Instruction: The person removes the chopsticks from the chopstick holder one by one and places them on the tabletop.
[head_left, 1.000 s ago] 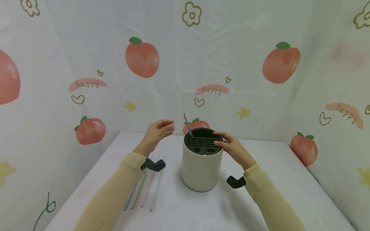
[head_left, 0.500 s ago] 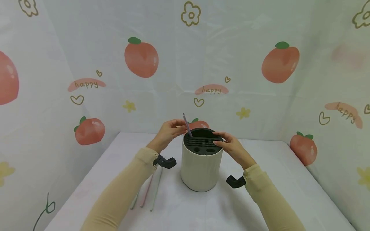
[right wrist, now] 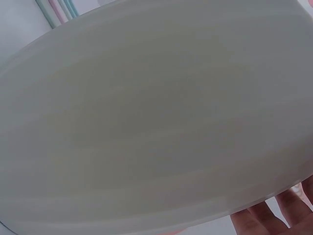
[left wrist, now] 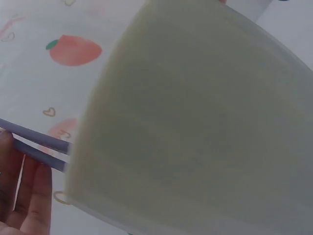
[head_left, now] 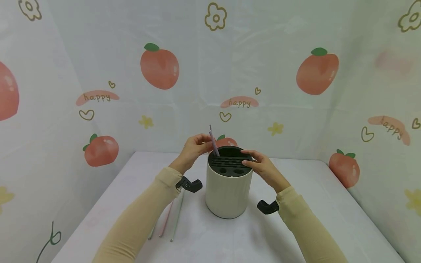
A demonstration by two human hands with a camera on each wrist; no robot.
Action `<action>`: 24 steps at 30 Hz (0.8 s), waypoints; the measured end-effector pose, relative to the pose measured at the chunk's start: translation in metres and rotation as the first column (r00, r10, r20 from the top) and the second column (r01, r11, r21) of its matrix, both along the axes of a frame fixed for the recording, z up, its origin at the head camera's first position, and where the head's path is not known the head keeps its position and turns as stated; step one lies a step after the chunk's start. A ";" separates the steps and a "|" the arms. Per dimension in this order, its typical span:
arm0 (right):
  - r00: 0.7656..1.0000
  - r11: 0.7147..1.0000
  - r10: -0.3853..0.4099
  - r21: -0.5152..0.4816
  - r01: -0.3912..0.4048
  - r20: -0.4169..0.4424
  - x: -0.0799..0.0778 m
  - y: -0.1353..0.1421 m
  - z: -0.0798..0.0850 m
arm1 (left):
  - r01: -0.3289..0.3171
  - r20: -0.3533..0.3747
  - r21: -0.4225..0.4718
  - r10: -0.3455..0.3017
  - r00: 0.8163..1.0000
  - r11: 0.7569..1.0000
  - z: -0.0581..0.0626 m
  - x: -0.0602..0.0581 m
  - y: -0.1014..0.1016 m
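In the head view a round cream utensil holder (head_left: 227, 193) with a black slotted insert (head_left: 230, 161) stands upright in mid-table. Two thin purple sticks, apparently chopsticks (head_left: 214, 145), lean out of its left back opening. My left hand (head_left: 194, 148) is at their upper part, pinching one between thumb and fingers. The left wrist view shows these fingers (left wrist: 36, 196) by the lower purple chopstick (left wrist: 41, 157), with the second just above it. My right hand (head_left: 264, 168) holds the holder's right rim, thumb and index finger over the insert; in the right wrist view its fingers (right wrist: 264, 215) show past the wall.
Pink and green chopsticks (head_left: 177, 219) lie on the white table (head_left: 296, 219), left of the holder, partly hidden by my left sleeve (head_left: 138, 219). The right wrist view shows more of these sticks (right wrist: 57, 11), one blue. A fruit-patterned cloth (head_left: 263, 65) hangs behind.
My left hand has moved right from beside the holder to the purple chopsticks. Their tips now stand apart, one a little higher. My right hand stays on the rim.
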State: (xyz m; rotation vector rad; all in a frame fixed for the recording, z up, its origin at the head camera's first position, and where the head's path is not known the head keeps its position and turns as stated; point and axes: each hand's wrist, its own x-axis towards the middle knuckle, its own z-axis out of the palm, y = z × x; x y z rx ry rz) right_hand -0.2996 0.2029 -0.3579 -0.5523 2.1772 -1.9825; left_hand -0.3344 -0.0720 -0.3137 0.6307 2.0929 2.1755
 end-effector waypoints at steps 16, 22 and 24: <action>1.000 1.000 -0.008 0.002 0.008 0.010 0.000 0.000 0.000 | -0.058 -0.198 0.616 0.225 0.954 0.786 0.110 0.013 -0.052; 1.000 1.000 -0.001 -0.003 0.001 0.001 -0.001 0.000 -0.001 | -0.240 -0.072 0.582 0.343 0.936 0.777 0.098 0.007 -0.095; 1.000 1.000 0.004 -0.010 -0.004 0.000 -0.001 0.000 -0.001 | -0.312 -0.009 0.507 0.367 0.930 0.804 0.082 0.004 -0.110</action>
